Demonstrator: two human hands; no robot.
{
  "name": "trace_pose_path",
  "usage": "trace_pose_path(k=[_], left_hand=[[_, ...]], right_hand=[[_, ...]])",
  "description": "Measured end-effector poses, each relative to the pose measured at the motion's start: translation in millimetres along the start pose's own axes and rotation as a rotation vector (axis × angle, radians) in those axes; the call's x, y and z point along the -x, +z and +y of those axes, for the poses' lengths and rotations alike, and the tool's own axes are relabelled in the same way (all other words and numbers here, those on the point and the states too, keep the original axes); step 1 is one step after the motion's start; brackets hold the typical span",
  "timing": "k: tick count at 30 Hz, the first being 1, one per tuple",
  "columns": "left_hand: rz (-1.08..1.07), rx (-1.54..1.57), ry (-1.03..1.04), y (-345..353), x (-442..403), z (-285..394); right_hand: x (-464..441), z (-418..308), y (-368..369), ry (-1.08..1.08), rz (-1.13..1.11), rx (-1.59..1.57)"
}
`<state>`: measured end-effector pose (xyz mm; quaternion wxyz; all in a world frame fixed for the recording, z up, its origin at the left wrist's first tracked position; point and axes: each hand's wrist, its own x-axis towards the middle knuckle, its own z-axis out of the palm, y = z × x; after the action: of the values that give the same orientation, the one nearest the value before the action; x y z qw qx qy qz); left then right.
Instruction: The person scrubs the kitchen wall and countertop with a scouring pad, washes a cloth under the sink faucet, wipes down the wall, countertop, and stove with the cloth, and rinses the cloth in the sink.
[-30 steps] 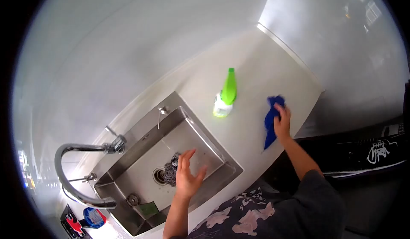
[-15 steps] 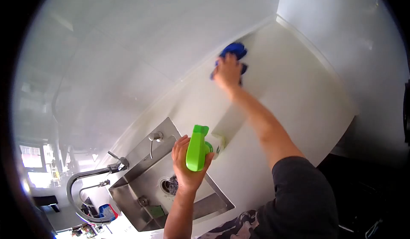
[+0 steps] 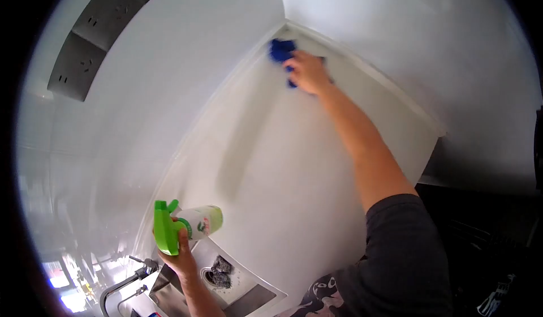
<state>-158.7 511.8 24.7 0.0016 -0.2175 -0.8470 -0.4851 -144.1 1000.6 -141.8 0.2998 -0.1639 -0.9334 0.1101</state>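
Observation:
My left hand (image 3: 180, 256) is wrapped round the neck of a spray bottle (image 3: 205, 221) with a green trigger head, held tilted above the edge of the sink. Near the far corner of the white counter (image 3: 283, 164), my right hand (image 3: 308, 72) presses on a crumpled blue cloth (image 3: 281, 51). Parts of the cloth stick out on both sides of the fingers, and the palm hides the rest.
The steel sink (image 3: 257, 299) lies at the bottom, with dark scourers (image 3: 220, 274) by its drain. A chrome faucet (image 3: 127, 280) stands to its left. Sockets (image 3: 85, 62) are on the upper left wall. Walls meet behind the counter's far corner.
My left hand took hold of the spray bottle and carried it left, over the sink's edge. The right hand moved with the blue cloth from the counter's front to its far corner. The view has shifted.

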Motion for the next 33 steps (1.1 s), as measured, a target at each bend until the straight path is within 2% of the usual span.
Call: trace_pose_path(k=[1, 3, 5, 7, 9, 11, 13, 15, 17, 18, 20, 22, 24, 27, 29, 33], left_hand=[[0.030, 0.002, -0.015, 2.9, -8.5, -0.5], [0.060, 0.014, -0.022, 3.3, -20.5, -2.8], [0.082, 0.049, 0.037, 8.6, -26.2, 0.4], [0.097, 0.103, 0.066, 13.5, -32.5, -6.1], [0.101, 0.139, 0.006, 13.9, -34.1, -14.1], [0.058, 0.109, 0.009, 11.2, -32.4, -14.4], [0.060, 0.151, 0.012, 11.6, -32.1, -26.3], [0.041, 0.152, 0.056, 12.5, -36.0, -34.2], [0.029, 0.146, 0.097, 11.9, -39.2, -35.6], [-0.024, 0.142, 0.039, 9.7, -39.2, -34.1], [-0.077, 0.149, -0.006, 8.1, -37.6, -32.5], [-0.029, 0.085, 0.188, 1.4, -25.5, -45.6], [-0.056, 0.069, 0.086, -22.5, 3.1, -51.9], [-0.079, 0.004, -0.057, -66.7, 62.4, -60.7], [-0.129, -0.039, -0.019, -126.8, 138.6, -77.7], [-0.095, 0.027, -0.312, -220.2, 268.7, -110.4]], right_hand=[[9.9, 31.3, -19.6, 0.065, 0.066, 0.047], [33.3, 53.8, -61.9, 0.125, -0.083, 0.041], [67.7, 51.3, -96.3, 0.104, 0.047, 0.066], [114.3, 48.0, -125.9, 0.259, -0.053, 0.031], [169.8, 45.7, -159.7, 0.368, -0.038, 0.160], [223.8, 25.0, -186.6, 0.537, -0.035, 0.298], [259.9, -4.1, -204.6, 0.631, 0.075, 0.465], [271.4, -48.4, -212.2, 0.734, -0.020, 0.337], [278.2, -90.4, -194.3, 0.605, -0.039, 0.284], [287.4, -108.3, -172.2, 0.602, -0.085, 0.191], [285.6, -169.0, -157.2, 0.399, -0.189, 0.079], [283.7, -232.9, -146.7, 0.223, -0.225, 0.001], [294.9, -287.6, -138.5, 0.104, -0.225, -0.033], [316.5, -345.4, -128.4, 0.035, -0.285, -0.114], [355.3, -405.2, -131.0, -0.077, -0.327, -0.187], [378.3, -463.5, -142.3, -0.154, -0.439, -0.323]])
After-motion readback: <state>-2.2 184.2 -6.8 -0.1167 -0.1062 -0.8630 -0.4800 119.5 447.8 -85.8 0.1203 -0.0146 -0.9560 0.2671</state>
